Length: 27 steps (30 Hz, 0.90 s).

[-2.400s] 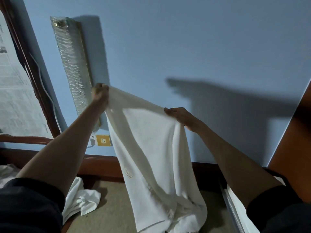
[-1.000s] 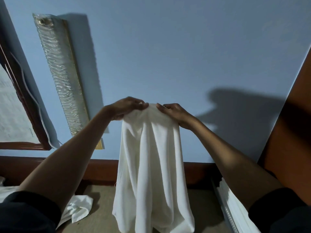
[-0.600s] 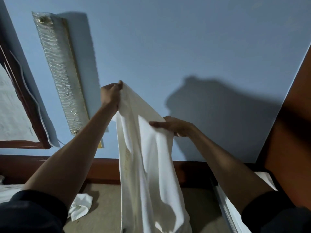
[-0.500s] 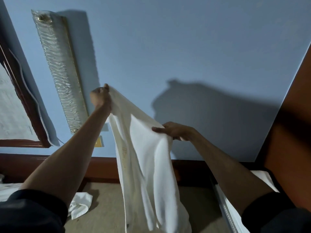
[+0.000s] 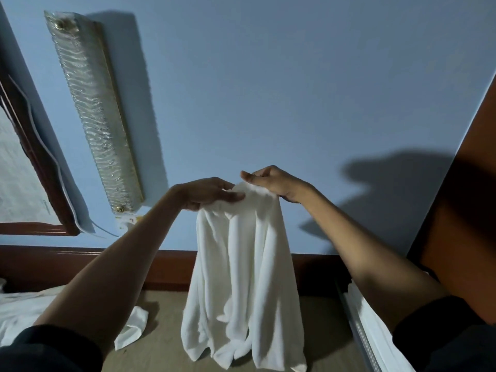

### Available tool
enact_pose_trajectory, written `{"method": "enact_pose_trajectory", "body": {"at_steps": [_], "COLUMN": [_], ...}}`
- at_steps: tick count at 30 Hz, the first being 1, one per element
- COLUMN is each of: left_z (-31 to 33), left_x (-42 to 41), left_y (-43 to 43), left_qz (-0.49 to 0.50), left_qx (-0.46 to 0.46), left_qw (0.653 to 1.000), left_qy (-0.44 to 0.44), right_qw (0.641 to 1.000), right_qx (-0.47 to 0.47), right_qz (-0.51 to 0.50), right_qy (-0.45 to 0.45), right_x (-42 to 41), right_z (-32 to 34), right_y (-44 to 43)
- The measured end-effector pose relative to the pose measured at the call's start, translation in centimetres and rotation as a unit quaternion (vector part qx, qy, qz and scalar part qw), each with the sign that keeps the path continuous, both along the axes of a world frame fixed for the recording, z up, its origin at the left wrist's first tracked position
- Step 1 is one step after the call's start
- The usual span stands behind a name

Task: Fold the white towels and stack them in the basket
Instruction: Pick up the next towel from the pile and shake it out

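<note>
White towel (image 5: 241, 264) hangs lengthwise above beige surface (image 5: 161, 350), raised high, probably so weight pulls it straight for folding. Unfolded towel heap (image 5: 18, 312) waits left. Left hand (image 5: 206, 193), right hand (image 5: 273, 182) pinch top edge, close together, likely matching corners. Basket not seen.

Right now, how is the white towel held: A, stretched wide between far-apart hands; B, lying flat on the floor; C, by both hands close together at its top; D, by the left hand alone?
C: the left hand and right hand hold the top of the towel almost side by side; it hangs bunched beneath them.
</note>
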<state>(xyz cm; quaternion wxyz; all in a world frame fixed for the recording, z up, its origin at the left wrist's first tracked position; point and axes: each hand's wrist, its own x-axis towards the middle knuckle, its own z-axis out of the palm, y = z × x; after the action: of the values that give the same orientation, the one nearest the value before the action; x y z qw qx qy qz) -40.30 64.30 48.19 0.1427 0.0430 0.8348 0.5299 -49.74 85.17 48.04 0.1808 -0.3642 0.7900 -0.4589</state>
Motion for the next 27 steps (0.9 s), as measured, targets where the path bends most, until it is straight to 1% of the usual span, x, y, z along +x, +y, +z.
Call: {"method": "enact_pose_trajectory", "body": {"at_steps": [3,6,8,10,11,12,13,14,15,16,17,18,19,21,23,24,25,27], "left_z": [0.8,1.9,2.4,2.5,2.3,2.0,1.5,1.1,0.8,0.5,0.1,-0.1,-0.1,0.0,0.3,0.5,0.8,1.4], "left_x": [-0.5,-0.7,-1.0,-1.8,-2.1,-2.5,-2.8,-3.0,-2.7,-2.4,-2.2,-2.0,-1.6,-1.3,-0.9,-0.7,-0.6,-0.4], "left_y": [-0.3,0.4,0.1,-1.4,-2.3,-3.3,-4.1,-4.8,-5.0,-4.9,-4.5,-3.9,-3.0,-1.1,0.5,0.8,1.0,0.5], "left_qz": [0.049,0.093,0.155,0.260,0.312,0.355,0.382,0.391,0.377,0.339,0.289,0.231,0.169,0.068,-0.008,-0.023,-0.016,0.022], "left_qx": [0.045,0.135,0.193,0.239,0.247,0.232,0.194,0.135,0.044,-0.061,-0.153,-0.209,-0.233,-0.229,-0.190,-0.155,-0.107,-0.011], "left_qw": [0.996,0.977,0.951,0.909,0.887,0.873,0.873,0.885,0.907,0.927,0.937,0.945,0.953,0.969,0.981,0.987,0.993,0.998], "left_qy": [0.067,0.139,0.187,0.219,0.233,0.239,0.231,0.214,0.184,0.150,0.119,0.100,0.091,0.070,0.041,0.035,0.035,0.056], "right_qw": [0.999,0.995,0.993,0.992,0.994,0.997,0.997,0.995,0.991,0.987,0.986,0.986,0.987,0.988,0.990,0.991,0.992,0.995], "right_qx": [-0.001,0.034,0.050,0.051,0.039,0.021,-0.003,-0.029,-0.051,-0.064,-0.073,-0.076,-0.075,-0.064,-0.056,-0.057,-0.056,-0.042], "right_qz": [-0.003,0.012,0.028,0.014,-0.011,-0.040,-0.071,-0.096,-0.111,-0.120,-0.119,-0.112,-0.101,-0.080,-0.069,-0.066,-0.063,-0.060], "right_qy": [-0.040,-0.088,-0.106,-0.111,-0.097,-0.066,-0.018,0.029,0.062,0.081,0.088,0.093,0.101,0.111,0.112,0.104,0.093,0.065], "right_x": [0.2,0.9,1.1,0.8,0.7,0.5,0.2,-0.1,-0.1,-0.1,0.1,0.4,0.6,1.0,1.2,1.1,1.1,1.0], "right_z": [-0.9,-2.8,-4.1,-5.3,-5.5,-5.5,-5.3,-4.9,-4.0,-3.0,-1.9,-0.9,-0.1,0.8,1.3,1.3,1.2,0.8], "right_y": [1.2,1.6,1.9,2.4,2.5,2.6,2.8,2.7,2.6,2.4,2.1,1.7,1.2,0.4,0.0,0.0,0.2,0.9]}}
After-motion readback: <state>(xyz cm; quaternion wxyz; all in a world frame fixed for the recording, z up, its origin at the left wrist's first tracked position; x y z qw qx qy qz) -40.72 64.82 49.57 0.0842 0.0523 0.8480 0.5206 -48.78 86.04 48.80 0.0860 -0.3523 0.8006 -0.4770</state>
